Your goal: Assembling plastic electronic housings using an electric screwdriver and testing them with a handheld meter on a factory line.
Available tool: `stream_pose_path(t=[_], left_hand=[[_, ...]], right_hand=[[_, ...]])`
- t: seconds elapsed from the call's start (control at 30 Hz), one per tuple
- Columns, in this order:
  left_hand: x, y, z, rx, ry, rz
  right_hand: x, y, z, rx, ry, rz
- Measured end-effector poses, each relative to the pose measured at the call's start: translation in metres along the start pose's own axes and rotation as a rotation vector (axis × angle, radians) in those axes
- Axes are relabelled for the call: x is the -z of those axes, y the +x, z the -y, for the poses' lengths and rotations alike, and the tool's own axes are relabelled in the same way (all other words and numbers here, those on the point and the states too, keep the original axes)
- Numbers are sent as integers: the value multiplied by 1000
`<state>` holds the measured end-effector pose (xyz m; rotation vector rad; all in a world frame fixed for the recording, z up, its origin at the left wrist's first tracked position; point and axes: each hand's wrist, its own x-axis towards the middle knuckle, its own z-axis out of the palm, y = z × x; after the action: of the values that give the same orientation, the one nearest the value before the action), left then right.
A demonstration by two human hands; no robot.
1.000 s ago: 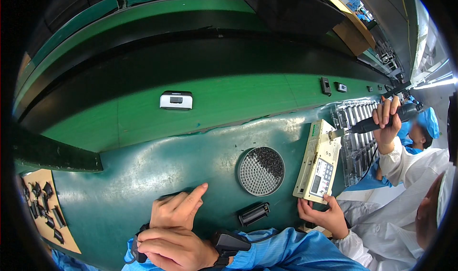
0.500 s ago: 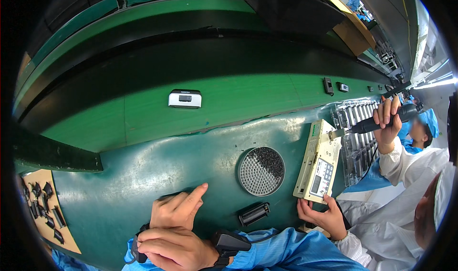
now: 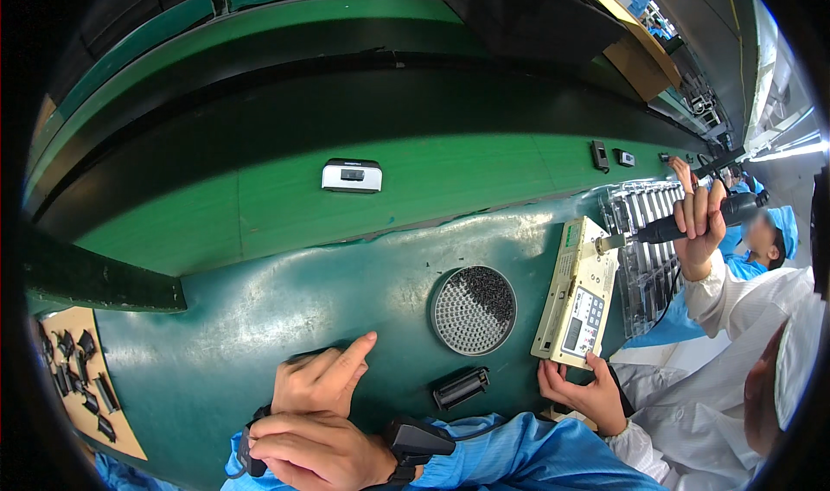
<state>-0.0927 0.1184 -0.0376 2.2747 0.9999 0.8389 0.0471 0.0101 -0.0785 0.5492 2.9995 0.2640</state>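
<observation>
At the near edge of the green bench, my left hand [image 3: 318,380] rests with its index finger stretched out and nothing in it. Its other fingers are partly bent. My right hand [image 3: 324,449] lies across my left wrist, its fingers curled over a black wrist-worn device [image 3: 252,446]. A second black device [image 3: 418,439] is strapped on my right wrist. To the right of my hands lies a black plastic housing part [image 3: 461,389], apart from both. Beyond it stands a round metal dish [image 3: 451,322] with a holed bottom, partly covered with small black screws.
A co-worker in white steadies a cream torque meter [image 3: 566,309] and holds a black electric screwdriver [image 3: 674,227] against it. Racked trays [image 3: 644,266] stand behind. A silver-black device [image 3: 352,176] rides the green conveyor belt [image 3: 467,175]. Black parts lie on a tan board [image 3: 95,379], left.
The silver-black device and others on the belt have shifted right. Another person's hand has appeared by the belt's far right. The co-worker's head has moved slightly. My hands have stayed put.
</observation>
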Motion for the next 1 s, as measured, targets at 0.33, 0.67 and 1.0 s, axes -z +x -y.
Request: stream_pose_path(t=[0.33,0.67,1.0], left_hand=[[2,10,-5,5,5,3],[2,0,-1,8,12,-9],[2,0,-2,9,10,-6]], right_hand=[[-2,1,-1,-3,-18,6],[3,1,2,10,-34,-11],[3,1,-1,11,-54,-12]])
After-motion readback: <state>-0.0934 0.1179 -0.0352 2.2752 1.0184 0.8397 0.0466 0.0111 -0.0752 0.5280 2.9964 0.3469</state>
